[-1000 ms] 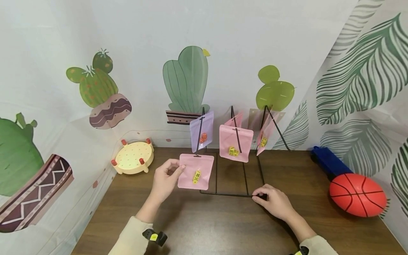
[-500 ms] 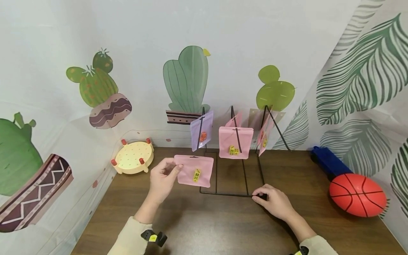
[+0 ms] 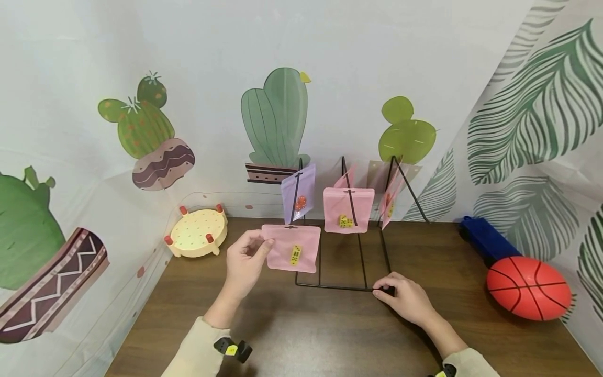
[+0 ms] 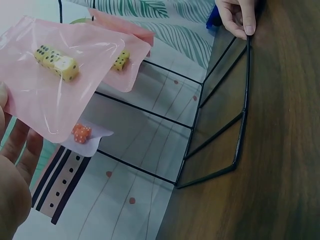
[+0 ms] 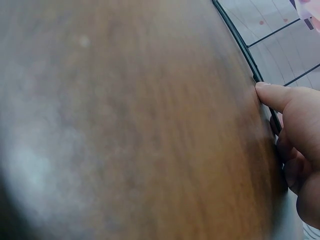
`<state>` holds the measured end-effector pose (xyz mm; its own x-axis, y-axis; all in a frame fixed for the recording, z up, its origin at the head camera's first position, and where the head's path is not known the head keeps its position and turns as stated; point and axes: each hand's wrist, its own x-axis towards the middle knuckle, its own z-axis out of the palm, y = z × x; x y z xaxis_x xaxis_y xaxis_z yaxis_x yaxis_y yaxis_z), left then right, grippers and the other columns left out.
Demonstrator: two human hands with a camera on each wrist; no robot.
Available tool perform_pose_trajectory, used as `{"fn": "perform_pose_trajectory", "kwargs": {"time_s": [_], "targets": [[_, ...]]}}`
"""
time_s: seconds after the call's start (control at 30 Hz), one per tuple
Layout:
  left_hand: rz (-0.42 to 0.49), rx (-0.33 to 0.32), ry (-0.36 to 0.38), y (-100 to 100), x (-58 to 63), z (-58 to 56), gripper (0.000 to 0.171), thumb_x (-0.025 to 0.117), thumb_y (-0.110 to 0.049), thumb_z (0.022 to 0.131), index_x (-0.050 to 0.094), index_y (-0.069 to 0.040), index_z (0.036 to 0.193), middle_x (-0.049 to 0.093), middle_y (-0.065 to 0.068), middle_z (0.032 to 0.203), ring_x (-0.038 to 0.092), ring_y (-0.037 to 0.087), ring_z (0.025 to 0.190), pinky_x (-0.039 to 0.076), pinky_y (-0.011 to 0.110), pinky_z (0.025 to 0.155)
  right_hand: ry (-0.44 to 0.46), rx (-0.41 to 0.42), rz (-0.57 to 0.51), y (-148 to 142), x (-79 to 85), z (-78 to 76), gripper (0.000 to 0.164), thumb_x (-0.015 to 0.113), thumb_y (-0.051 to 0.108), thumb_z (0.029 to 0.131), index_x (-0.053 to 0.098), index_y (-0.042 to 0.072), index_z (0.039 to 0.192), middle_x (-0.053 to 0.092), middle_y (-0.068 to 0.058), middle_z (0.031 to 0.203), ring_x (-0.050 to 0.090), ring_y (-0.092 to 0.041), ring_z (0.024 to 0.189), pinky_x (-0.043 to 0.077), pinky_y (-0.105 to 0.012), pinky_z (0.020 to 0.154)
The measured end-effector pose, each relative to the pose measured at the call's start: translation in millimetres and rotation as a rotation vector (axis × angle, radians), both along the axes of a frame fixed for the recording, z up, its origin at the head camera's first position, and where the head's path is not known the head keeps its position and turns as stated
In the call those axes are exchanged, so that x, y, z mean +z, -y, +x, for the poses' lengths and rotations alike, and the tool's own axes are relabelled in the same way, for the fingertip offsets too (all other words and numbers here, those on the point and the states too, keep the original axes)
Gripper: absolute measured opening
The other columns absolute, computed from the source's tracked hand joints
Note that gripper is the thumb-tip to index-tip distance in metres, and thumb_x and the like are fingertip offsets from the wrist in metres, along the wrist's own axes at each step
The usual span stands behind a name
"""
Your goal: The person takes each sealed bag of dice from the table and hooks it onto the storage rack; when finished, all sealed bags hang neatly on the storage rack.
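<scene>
My left hand (image 3: pixel 245 262) pinches the left edge of a pink zip pouch (image 3: pixel 282 251) with yellow dice (image 3: pixel 295 255) in it. This pouch is in front of the black wire rack (image 3: pixel 334 287), just below a purple pouch (image 3: pixel 291 193) with red dice that hangs on the left arm. On the middle arm hang pink pouches (image 3: pixel 334 209), the front one with yellow dice. Another pink pouch (image 3: pixel 393 199) is on the right arm, seen nearly edge-on. My right hand (image 3: pixel 406 298) grips the front right corner of the rack's base between thumb and fingers, also seen in the right wrist view.
A yellow round stand (image 3: pixel 198 233) with red-tipped pegs sits at the table's back left. To the right lie a red basketball-patterned piece (image 3: pixel 528 288) and a blue object (image 3: pixel 490 241). A printed cloth (image 3: pixel 207 131) backs the wooden table (image 3: pixel 301 324).
My left hand and its pouch first shifted slightly left, then moved right and a little up toward the rack's left arm. The hanging pouches swing slightly. My right hand stays put.
</scene>
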<state>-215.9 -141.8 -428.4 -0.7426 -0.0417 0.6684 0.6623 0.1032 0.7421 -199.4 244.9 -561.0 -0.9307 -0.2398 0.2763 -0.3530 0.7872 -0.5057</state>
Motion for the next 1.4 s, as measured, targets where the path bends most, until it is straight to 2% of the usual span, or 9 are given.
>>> {"fn": "perform_pose_trajectory", "kwargs": {"time_s": [0.13, 0.23, 0.43, 0.7, 0.73, 0.97, 1.1, 1.4], "targets": [[0.001, -0.002, -0.003, -6.8, 11.6, 6.7, 0.012, 0.067, 0.008, 0.083, 0.064, 0.003, 0.093, 0.066, 0.014, 0.079, 0.060, 0.013, 0.070, 0.048, 0.021, 0.061, -0.002, 0.000, 0.001, -0.2, -0.5, -0.4, 0.010, 0.072, 0.043, 0.082, 0.067, 0.043, 0.091, 0.051, 0.022, 0.082, 0.045, -0.001, 0.061, 0.037, -0.023, 0.052], [0.000, 0.001, 0.016, -9.9, 15.2, 7.7, 0.009, 0.067, 0.005, 0.085, 0.064, 0.004, 0.093, 0.066, 0.014, 0.081, 0.061, 0.014, 0.072, 0.048, 0.022, 0.063, 0.001, 0.001, -0.002, -0.3, -0.7, -0.4, 0.010, 0.072, 0.044, 0.082, 0.067, 0.043, 0.091, 0.051, 0.022, 0.082, 0.045, -0.002, 0.061, 0.037, -0.023, 0.052], [-0.014, 0.052, 0.066, -14.0, 15.2, 2.6, 0.008, 0.068, -0.002, 0.087, 0.064, 0.000, 0.094, 0.067, 0.012, 0.082, 0.060, 0.017, 0.070, 0.048, 0.024, 0.062, 0.001, 0.000, -0.005, -0.6, -0.9, -0.2, 0.010, 0.072, 0.044, 0.082, 0.067, 0.043, 0.091, 0.051, 0.022, 0.082, 0.045, -0.002, 0.061, 0.037, -0.023, 0.051], [-0.034, 0.125, 0.045, -20.0, 19.3, -7.5, 0.009, 0.068, -0.007, 0.088, 0.065, -0.001, 0.094, 0.067, 0.010, 0.082, 0.058, 0.015, 0.066, 0.046, 0.024, 0.058, -0.003, 0.001, -0.008, -0.2, -0.6, -0.1, 0.009, 0.072, 0.043, 0.082, 0.068, 0.043, 0.090, 0.051, 0.022, 0.082, 0.045, -0.001, 0.061, 0.037, -0.023, 0.051], [-0.038, 0.135, 0.046, -20.7, 19.9, -8.9, 0.009, 0.068, -0.007, 0.088, 0.065, -0.001, 0.093, 0.067, 0.009, 0.081, 0.057, 0.016, 0.065, 0.045, 0.024, 0.057, -0.002, 0.000, -0.007, -0.2, -0.6, -0.2, 0.009, 0.072, 0.043, 0.082, 0.068, 0.043, 0.090, 0.051, 0.022, 0.082, 0.045, -0.001, 0.062, 0.037, -0.023, 0.051], [-0.056, 0.217, 0.041, -21.3, -2.9, -40.7, 0.011, 0.070, -0.025, 0.088, 0.066, -0.017, 0.094, 0.067, -0.005, 0.081, 0.057, 0.016, 0.063, 0.044, 0.024, 0.054, 0.003, -0.001, -0.007, -0.5, -0.7, -0.3, 0.009, 0.072, 0.043, 0.082, 0.067, 0.043, 0.090, 0.051, 0.022, 0.082, 0.045, -0.001, 0.062, 0.037, -0.023, 0.051], [-0.068, 0.239, 0.027, -25.5, -0.1, -45.8, 0.012, 0.070, -0.023, 0.088, 0.066, -0.014, 0.094, 0.068, -0.002, 0.082, 0.058, 0.017, 0.064, 0.045, 0.024, 0.055, 0.001, 0.001, -0.013, -0.8, -1.6, -0.4, 0.009, 0.072, 0.044, 0.082, 0.067, 0.043, 0.090, 0.052, 0.021, 0.082, 0.045, -0.001, 0.062, 0.038, -0.023, 0.052], [-0.083, 0.303, 0.041, -30.8, 4.7, -55.0, 0.017, 0.068, -0.035, 0.088, 0.066, -0.019, 0.093, 0.066, -0.010, 0.081, 0.060, 0.011, 0.066, 0.046, 0.025, 0.055, 0.004, -0.001, -0.013, -1.9, -3.2, -1.5, 0.009, 0.070, 0.048, 0.082, 0.066, 0.045, 0.090, 0.051, 0.023, 0.082, 0.045, -0.001, 0.062, 0.037, -0.024, 0.052]]}}
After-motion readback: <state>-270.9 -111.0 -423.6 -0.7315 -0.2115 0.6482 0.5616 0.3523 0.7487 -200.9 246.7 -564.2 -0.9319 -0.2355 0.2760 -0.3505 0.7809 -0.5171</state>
